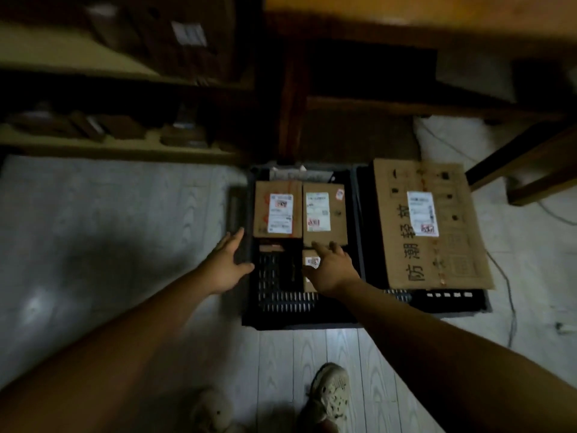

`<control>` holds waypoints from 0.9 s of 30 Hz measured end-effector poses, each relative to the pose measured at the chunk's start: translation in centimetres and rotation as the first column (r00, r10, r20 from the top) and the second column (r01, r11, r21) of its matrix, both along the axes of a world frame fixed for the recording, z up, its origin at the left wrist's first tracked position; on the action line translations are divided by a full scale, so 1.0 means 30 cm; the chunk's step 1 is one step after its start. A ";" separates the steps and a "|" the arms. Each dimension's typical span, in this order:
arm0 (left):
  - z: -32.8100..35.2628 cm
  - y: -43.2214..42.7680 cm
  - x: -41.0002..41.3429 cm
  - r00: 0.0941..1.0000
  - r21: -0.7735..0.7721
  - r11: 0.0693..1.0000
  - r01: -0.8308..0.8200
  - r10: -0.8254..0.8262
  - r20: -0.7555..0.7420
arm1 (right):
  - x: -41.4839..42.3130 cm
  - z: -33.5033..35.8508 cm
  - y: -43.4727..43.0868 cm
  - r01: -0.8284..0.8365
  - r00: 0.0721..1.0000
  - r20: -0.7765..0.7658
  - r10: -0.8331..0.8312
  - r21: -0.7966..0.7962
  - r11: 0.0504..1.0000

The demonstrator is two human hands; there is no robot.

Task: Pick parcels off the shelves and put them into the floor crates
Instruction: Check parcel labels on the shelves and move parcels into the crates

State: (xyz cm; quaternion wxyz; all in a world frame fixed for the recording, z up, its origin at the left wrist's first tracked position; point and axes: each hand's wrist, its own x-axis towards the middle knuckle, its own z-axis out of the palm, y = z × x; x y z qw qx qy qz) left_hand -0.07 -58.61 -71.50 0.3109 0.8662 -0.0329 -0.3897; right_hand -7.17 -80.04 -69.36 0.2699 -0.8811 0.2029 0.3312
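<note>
A black slatted floor crate [281,300] holds two labelled cardboard parcels side by side at its far end, one on the left [277,210] and one on the right [324,214]. A small labelled parcel [312,260] lies in front of the right one. My right hand [331,270] reaches over this small parcel with fingers spread and covers part of it; whether it touches is unclear. At the crate's left rim hovers my left hand [226,267], fingers straight, holding nothing. A second black crate [449,300] on the right carries a large flat box [431,223] with printed characters.
Dark wooden shelves with several parcels [184,135] stand at the back left. A wooden bench or table [374,101] sits behind the crates. Cables [509,295] trail on the pale plank floor at the right. My two shoes [331,395] are at the bottom.
</note>
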 end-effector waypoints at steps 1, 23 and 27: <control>0.081 0.055 0.018 1.000 0.007 1.000 0.008 -0.008 0.011 | 0.016 0.078 0.043 0.002 1.000 0.012 -0.002 0.004 1.000; 0.939 0.728 0.522 0.964 -0.045 0.992 -0.115 0.122 0.235 | 0.508 0.738 0.601 -0.036 0.969 0.246 0.005 0.121 0.992; 0.860 0.709 0.691 0.979 -0.015 0.997 -0.073 0.075 0.188 | 0.706 0.613 0.581 -0.025 0.978 0.208 0.000 0.116 0.993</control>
